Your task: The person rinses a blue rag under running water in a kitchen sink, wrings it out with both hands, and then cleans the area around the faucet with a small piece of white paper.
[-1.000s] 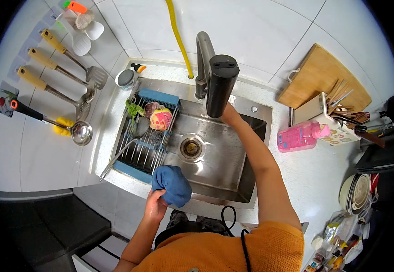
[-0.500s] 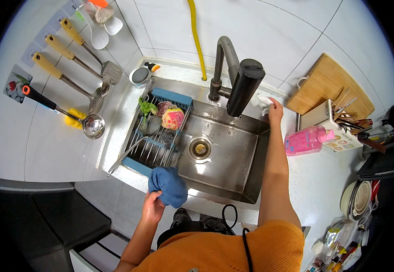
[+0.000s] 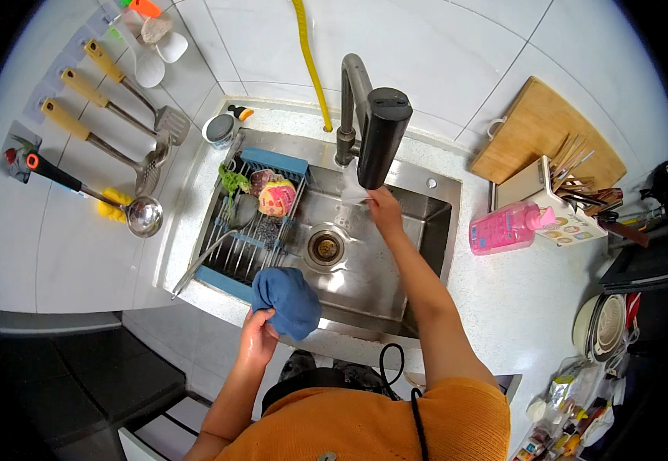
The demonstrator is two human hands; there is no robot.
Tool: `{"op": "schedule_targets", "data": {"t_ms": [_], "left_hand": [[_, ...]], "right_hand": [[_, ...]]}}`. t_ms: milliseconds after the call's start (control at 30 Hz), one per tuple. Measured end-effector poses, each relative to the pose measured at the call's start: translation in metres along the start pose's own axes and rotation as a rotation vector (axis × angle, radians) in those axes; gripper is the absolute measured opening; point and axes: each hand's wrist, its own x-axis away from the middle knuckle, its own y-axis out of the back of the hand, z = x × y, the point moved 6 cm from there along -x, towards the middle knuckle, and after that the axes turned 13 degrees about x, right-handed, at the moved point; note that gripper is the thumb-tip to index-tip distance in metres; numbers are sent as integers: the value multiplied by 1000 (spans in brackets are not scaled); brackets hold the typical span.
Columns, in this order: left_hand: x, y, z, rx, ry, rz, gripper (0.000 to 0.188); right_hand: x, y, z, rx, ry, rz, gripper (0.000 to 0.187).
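My left hand point(image 3: 258, 336) is closed around a bunched blue cloth point(image 3: 288, 302), held over the front edge of the sink point(image 3: 357, 288). Beneath the spout of the dark faucet point(image 3: 384, 134), my right hand point(image 3: 385, 213) pinches a limp white cloth or tissue point(image 3: 354, 189); which of the two I cannot tell. Part of that white piece is hidden behind the faucet head. The sink's drain point(image 3: 326, 247) shows to the left of my right hand.
A blue-ended drying rack point(image 3: 274, 160) spans the sink's left side, holding a ladle-like spoon point(image 3: 243, 211), a leafy green point(image 3: 234, 180) and a pink-yellow sponge-like piece point(image 3: 277, 198). Right of the sink stand a pink soap bottle point(image 3: 504, 229), utensil holder point(image 3: 524, 190) and cutting board point(image 3: 553, 131). Utensils hang left.
My right hand has moved left from the counter's back right corner to under the faucet, bringing the white piece along. My left hand still holds the blue cloth. The view has shifted slightly.
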Motion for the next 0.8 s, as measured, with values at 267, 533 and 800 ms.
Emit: {"op": "schedule_targets", "data": {"t_ms": [267,533,800], "left_hand": [[-9,14,-21,37,-22,-43,44],[-65,-2,-72,2,-27,13,39],[-91,26,-118,-102,1,32,47]], "right_hand": [[-17,111,-97,465,-325,-384,22],[-33,33,-33,425,-370,-102,28],[-47,-53,12,469,-272,-105,23]]}}
